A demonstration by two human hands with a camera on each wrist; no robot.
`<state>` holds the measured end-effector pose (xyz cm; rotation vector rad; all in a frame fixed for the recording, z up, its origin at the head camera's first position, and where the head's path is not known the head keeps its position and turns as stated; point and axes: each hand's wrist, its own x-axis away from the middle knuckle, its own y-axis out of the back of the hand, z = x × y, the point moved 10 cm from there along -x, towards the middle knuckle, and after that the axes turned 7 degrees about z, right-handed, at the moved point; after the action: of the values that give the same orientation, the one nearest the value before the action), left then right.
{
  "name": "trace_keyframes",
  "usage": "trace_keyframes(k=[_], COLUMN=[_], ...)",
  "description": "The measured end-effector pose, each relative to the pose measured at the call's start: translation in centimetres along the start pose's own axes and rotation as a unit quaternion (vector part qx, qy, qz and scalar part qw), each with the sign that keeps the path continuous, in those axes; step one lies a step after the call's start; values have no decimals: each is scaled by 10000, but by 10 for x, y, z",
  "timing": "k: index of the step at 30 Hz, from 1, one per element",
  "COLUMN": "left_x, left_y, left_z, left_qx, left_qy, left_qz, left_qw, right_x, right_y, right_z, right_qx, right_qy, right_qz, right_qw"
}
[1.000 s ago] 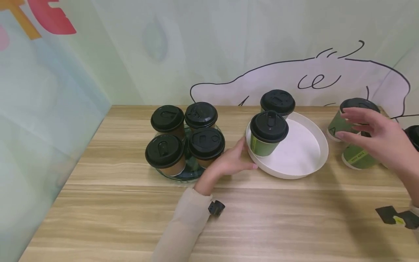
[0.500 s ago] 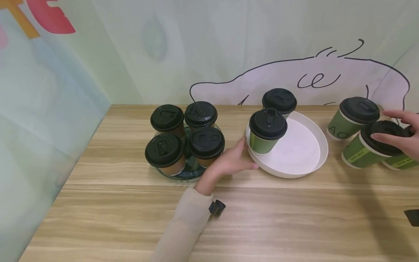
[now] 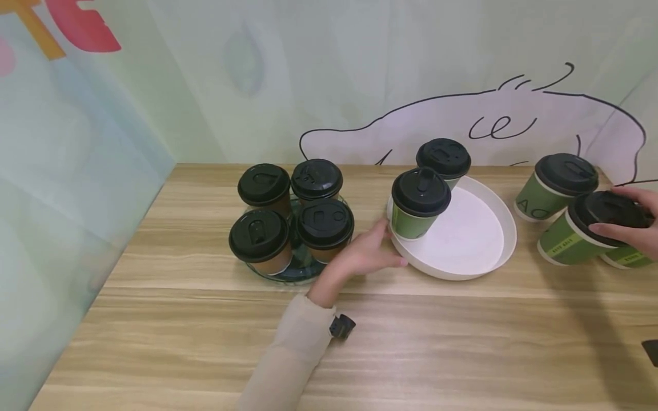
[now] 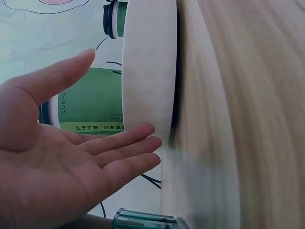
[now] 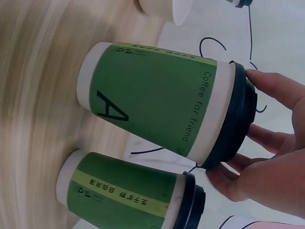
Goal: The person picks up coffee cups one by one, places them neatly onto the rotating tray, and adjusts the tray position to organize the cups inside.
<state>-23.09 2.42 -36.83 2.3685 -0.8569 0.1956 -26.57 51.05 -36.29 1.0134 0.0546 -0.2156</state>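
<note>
My left hand [image 3: 371, 251] rests at the left side of a white round tray [image 3: 475, 240], its straight fingers touching the outer wall, as the left wrist view also shows. On that tray stand two green paper coffee cups with black lids, one in front [image 3: 413, 222] and one behind [image 3: 443, 158]. At the right, my right hand [image 3: 634, 225] grips the black lid of another green coffee cup [image 5: 152, 98] with thumb and fingers. This cup stands on the table between a green cup behind it [image 3: 542, 197] and one to its right [image 3: 627, 256], partly hidden.
Left of the white tray, a clear glass tray [image 3: 295, 279] carries several brown cups with black lids [image 3: 272, 260], close to my left forearm. The wooden table [image 3: 411, 348] ends at a printed cloth backdrop [image 3: 319, 74] behind the cups.
My right hand has moved right and down from above the green cups, and its fingers now hold a cup's lid. The left hand stays at the white tray.
</note>
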Motion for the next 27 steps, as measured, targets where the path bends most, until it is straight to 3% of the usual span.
trace_keyframes(k=[6,16,23,27], left_x=[-1,-1,0,-1], left_y=[-3,-1,-4,-4], left_z=[-1,3,-1,0], left_qx=[56,-5,-40,-108], left_qy=[-54,73,-65,-28], left_qz=[22,65,97,76], left_qw=[10000,10000,9999,9999], right_x=[-7,7,-7,-8], right_y=[-4,1,-5,-4], right_z=[-28,0,-42,-51], right_qx=[-55,-237,-415,-580], right_qy=[11,106,209,224], right_qz=[-265,-175,-234,-362], right_qw=[9996,9995,9986,9974])
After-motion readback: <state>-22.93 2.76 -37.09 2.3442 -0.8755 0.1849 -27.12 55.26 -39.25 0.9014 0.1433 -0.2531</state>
